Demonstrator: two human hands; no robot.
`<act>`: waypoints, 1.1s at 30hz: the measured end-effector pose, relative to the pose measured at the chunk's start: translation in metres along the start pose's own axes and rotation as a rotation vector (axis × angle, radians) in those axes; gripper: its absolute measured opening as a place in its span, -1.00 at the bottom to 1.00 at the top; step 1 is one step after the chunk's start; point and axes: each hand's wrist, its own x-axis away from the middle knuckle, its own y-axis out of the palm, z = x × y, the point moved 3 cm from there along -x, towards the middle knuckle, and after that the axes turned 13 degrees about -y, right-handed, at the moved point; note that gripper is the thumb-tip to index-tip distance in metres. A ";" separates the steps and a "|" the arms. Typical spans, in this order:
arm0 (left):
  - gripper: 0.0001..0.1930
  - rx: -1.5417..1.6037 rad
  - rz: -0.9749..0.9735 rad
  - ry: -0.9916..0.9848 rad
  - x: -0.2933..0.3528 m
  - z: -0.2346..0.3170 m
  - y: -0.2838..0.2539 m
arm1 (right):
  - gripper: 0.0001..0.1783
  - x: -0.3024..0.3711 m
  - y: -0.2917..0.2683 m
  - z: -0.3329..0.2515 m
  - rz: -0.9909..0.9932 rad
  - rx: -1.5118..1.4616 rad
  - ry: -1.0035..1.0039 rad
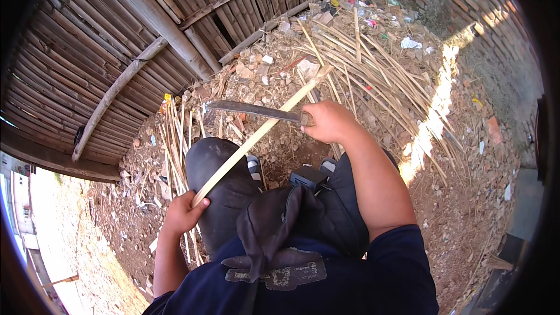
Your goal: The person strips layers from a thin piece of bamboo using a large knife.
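My left hand [185,212] is closed around the lower end of a pale bamboo strip [245,147], which slants up and to the right over my left knee. A machete [254,109] with a dark, worn blade is gripped by its handle in my right hand [328,121]. The blade points left and crosses the strip near its upper part, appearing to touch it. The strip's far end reaches just above my right hand, close to the ground.
Long split bamboo strips [379,70] lie in a pile ahead and to the right. A smaller bundle [175,140] stands beside my left knee. A bamboo wall [116,52] rises at the left, a brick wall [490,17] at the right. Rubble and litter cover the dirt.
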 end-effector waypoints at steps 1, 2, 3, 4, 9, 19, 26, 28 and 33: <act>-0.47 -0.014 -0.006 -0.011 0.000 0.000 0.000 | -0.69 0.000 -0.001 0.000 0.001 0.000 0.000; -0.47 -0.012 -0.006 -0.011 0.000 -0.001 0.001 | -0.68 0.001 -0.004 -0.004 -0.036 -0.004 0.022; -0.47 -0.008 -0.009 -0.013 0.000 0.000 0.001 | -0.68 0.001 -0.005 -0.005 -0.072 -0.008 0.044; -0.47 -0.004 -0.011 -0.015 0.000 0.000 0.001 | -0.68 0.000 -0.005 -0.006 -0.072 -0.007 0.044; -0.46 0.002 -0.004 -0.001 0.000 0.001 0.000 | -0.68 0.000 -0.002 -0.003 -0.050 -0.004 0.040; -0.43 0.007 -0.005 0.009 -0.001 -0.003 0.001 | -0.69 0.000 -0.001 -0.003 -0.033 0.002 0.019; -0.42 -0.031 0.008 -0.021 0.002 0.003 -0.003 | -0.60 0.001 0.003 0.000 -0.015 0.004 0.023; -0.41 -0.020 -0.010 -0.013 0.002 -0.001 -0.002 | -0.57 0.001 0.005 0.001 -0.001 0.014 0.014; -0.40 -0.046 -0.011 -0.009 -0.002 -0.002 -0.003 | -0.51 0.000 0.008 0.006 -0.031 -0.048 0.050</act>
